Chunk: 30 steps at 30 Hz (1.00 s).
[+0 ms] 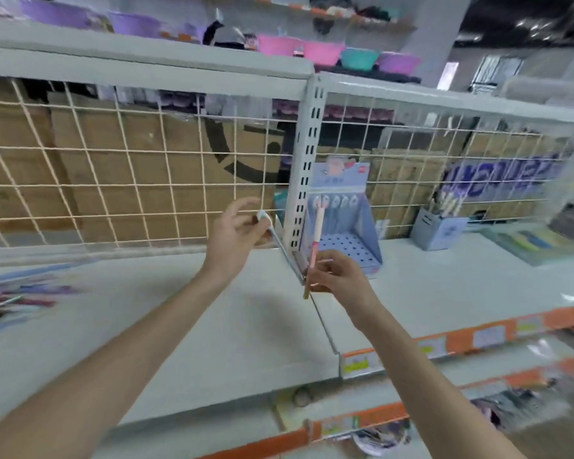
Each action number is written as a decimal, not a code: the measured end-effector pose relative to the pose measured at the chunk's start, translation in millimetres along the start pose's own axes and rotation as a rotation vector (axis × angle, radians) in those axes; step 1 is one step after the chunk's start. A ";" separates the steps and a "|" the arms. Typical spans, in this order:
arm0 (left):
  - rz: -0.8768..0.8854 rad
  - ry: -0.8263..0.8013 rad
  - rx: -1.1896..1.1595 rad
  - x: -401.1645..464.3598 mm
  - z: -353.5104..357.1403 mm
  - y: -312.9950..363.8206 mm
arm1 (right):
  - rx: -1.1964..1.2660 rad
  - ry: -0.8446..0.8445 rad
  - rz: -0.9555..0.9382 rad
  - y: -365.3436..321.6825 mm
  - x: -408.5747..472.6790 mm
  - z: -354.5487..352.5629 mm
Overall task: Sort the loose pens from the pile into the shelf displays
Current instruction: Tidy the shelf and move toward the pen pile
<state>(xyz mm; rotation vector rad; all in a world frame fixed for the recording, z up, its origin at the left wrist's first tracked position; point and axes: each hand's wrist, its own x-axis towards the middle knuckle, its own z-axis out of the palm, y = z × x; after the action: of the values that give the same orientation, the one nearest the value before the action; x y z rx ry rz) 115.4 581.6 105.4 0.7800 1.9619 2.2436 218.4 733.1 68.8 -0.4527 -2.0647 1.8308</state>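
Observation:
My left hand [234, 238] grips a blue-grey pen [280, 248] with a pale round cap, slanting down to the right. My right hand [337, 276] pinches a pink pen [317, 236] that stands nearly upright, its top near the row of pens in the blue cardboard display [362, 246]. That display stands on the white shelf [212, 326] just right of the upright post, and a few capped pens hang along its back. The blurred pile of loose pens [24, 293] lies at the shelf's far left.
A white slotted post [304, 180] rises between the two hands and the display. A wire grid backs the shelf, with cardboard boxes behind. A second blue pen holder [438, 226] stands further right, flat packs beside it. Orange price strips edge the shelf fronts below.

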 end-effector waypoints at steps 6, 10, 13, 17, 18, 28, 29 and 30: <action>0.028 -0.098 0.067 21.7 80.1 -4.8 | -0.057 0.081 -0.011 2.1 -0.6 -82.9; 0.038 -0.071 0.115 39.8 105.1 -7.4 | -0.079 0.113 0.006 10.4 6.2 -115.6; 0.032 -0.065 0.148 56.3 117.4 -11.2 | -0.042 0.134 0.019 18.4 19.7 -125.4; 0.033 -0.095 0.197 77.3 132.3 -24.8 | -0.004 0.121 0.020 28.3 41.6 -129.5; 0.047 -0.115 0.211 83.8 136.6 -29.6 | -0.010 0.118 0.020 29.5 48.0 -131.8; 0.102 -0.169 0.296 153.0 181.0 -53.9 | -0.056 0.142 0.002 16.1 119.7 -186.1; 0.114 -0.169 0.315 159.4 184.5 -55.4 | -0.050 0.144 -0.002 16.4 124.7 -189.2; 0.131 -0.167 0.334 164.9 187.6 -56.5 | -0.043 0.145 -0.004 17.4 129.0 -191.5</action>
<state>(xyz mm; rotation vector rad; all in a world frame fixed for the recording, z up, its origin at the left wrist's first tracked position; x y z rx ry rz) 32.6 823.6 118.0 1.1195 2.2905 1.8587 191.1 962.9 78.0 -0.5749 -2.0088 1.7003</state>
